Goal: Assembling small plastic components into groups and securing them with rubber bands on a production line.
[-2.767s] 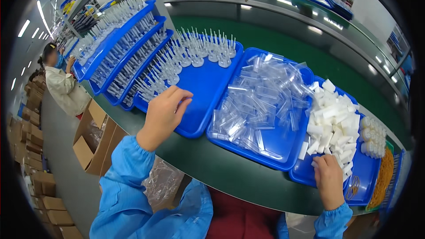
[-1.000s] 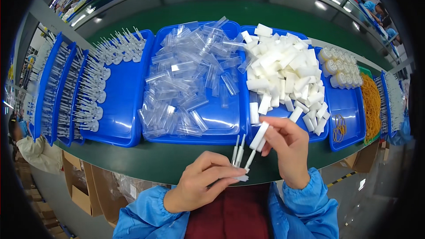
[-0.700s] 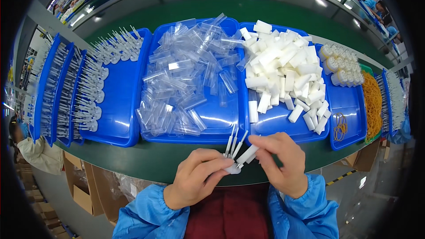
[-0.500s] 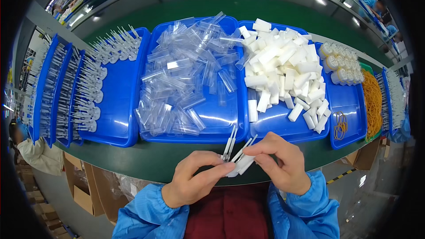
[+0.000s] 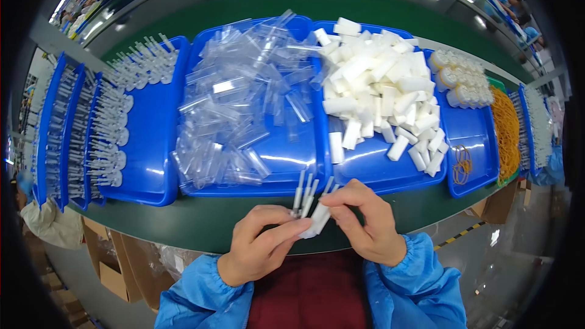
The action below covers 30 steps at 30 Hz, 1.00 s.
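My left hand [image 5: 262, 237] grips a small bundle of thin white rods [image 5: 308, 200] by its lower end, above the bench's front edge. The rods have slim greyish tips that point up and away from me and fan apart. Closed in a pinch, my right hand [image 5: 365, 219] has thumb and forefinger on the right side of the same bundle, by a thicker white piece [image 5: 319, 218]. My fingertips hide the bundle's base and part of this white piece.
Behind my hands stand blue trays: one of clear plastic sleeves [image 5: 244, 94], one of white blocks [image 5: 381, 85]. Leftward, a tray [image 5: 149, 146] has upright rod clusters. Rightward lie clear round pieces [image 5: 457, 79] and yellow rubber bands [image 5: 504, 128]. Cardboard boxes [image 5: 122, 262] sit below.
The view has shifted a little, so the trays sit slightly further left. Both hands keep hold of the bundle, and its rods stand more upright and more spread.
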Tool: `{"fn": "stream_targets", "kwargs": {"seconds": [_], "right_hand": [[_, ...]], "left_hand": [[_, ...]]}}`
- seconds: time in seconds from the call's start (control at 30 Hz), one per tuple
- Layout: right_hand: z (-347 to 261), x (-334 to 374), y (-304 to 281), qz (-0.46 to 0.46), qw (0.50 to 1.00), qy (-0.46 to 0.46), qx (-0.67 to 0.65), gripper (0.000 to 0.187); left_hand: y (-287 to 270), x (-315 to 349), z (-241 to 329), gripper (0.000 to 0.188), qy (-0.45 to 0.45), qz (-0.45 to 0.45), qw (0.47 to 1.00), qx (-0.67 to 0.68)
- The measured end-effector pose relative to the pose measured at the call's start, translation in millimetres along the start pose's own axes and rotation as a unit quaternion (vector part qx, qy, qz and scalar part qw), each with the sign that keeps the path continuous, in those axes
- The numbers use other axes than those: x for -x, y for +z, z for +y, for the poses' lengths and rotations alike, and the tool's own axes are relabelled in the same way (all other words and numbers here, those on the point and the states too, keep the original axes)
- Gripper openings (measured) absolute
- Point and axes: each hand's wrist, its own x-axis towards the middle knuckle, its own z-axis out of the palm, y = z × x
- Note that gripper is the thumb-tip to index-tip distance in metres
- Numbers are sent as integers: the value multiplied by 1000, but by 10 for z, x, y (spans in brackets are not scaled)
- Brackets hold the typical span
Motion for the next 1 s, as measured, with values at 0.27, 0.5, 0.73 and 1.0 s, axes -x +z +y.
{"fn": "stream_targets", "kwargs": {"seconds": [0.27, 0.5, 0.73, 1.0], "right_hand": [[158, -162, -958, 45, 875, -119, 468, 42], [198, -271, -1003, -64, 882, -72, 461, 39], [-149, -84, -202, 5, 992, 128, -12, 44], [-288, -98, -242, -56, 948, 253, -185, 37]], "left_hand": [[28, -4, -6, 46, 5, 35, 998, -43], [35, -52, 30, 42, 14, -2, 999, -38], [73, -156, 98, 42, 54, -40, 995, -69], [1, -166, 124, 41, 49, -38, 993, -103]]}}
